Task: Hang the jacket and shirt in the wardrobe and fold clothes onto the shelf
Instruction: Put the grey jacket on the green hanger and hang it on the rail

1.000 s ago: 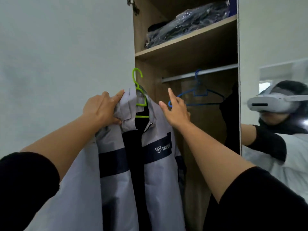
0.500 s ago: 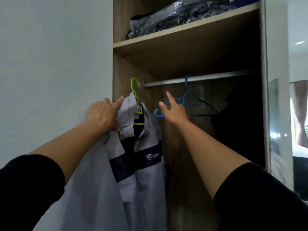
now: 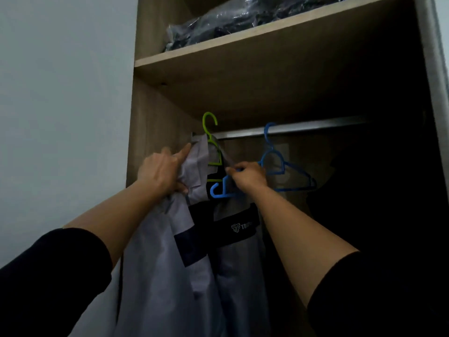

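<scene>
**Operator A:** While the wardrobe [image 3: 155, 113] stands open, confirm the layout from the largest item down.

**Operator B:** Shelf [image 3: 243, 45] at top, carrying bagged dark clothing [image 3: 218, 18]. Below it the rail [image 3: 303, 128] runs left to right across the hanging bay. The grey jacket [image 3: 170, 276] hangs lengthwise, straight down, at the far left end of the bay, between both forearms.

**Operator A:** Hanger status?

**Operator B:** The green hanger [image 3: 211, 132] carries the jacket. Its hook rises above rail level, opening toward the right; whether it has seated on the rail I cannot tell. A blue hanger [image 3: 274, 164], bare, sits hooked on the rail just right of it, its left tip overlapping the jacket front.

**Operator A:** Hands?

**Operator B:** The left hand [image 3: 161, 172] is clenched on the jacket's left shoulder and collar cloth, forefinger extended up toward the rail end. The right hand [image 3: 247, 176] is curled at the jacket's right collar edge, where the blue hanger's arm crosses; which of the two it pinches I cannot tell.

**Operator A:** Governing relation?

**Operator B:** The rail lies above and just behind the hands. The left hand is nearer the green hook, so it would likely guide the seating.
</scene>
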The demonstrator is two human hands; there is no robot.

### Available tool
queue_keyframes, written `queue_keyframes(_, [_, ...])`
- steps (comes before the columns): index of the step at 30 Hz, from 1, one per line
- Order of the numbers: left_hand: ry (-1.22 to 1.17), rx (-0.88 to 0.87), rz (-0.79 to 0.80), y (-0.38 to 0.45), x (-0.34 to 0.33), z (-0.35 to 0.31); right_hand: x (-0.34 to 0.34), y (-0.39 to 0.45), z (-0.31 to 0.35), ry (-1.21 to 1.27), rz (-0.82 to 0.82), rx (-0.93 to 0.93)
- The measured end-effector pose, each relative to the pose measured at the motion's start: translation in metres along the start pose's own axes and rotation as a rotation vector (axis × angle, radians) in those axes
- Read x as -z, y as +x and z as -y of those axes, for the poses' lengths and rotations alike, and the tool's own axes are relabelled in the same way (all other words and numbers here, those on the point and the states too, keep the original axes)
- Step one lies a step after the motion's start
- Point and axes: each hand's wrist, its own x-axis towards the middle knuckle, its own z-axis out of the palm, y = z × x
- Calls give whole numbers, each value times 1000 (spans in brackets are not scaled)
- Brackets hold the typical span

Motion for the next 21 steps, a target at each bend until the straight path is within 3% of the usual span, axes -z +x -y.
queue_keyframes(5, [0, -25, 1, 28, -12, -14, 2, 11, -9, 106, -59, 13])
queue_keyframes(15, [16, -69, 81, 42, -37, -29, -4, 9, -41, 45, -179, 35])
queue_keyframes(21, [-29, -103, 109, 33, -37, -26, -11, -8, -46, 29, -124, 44])
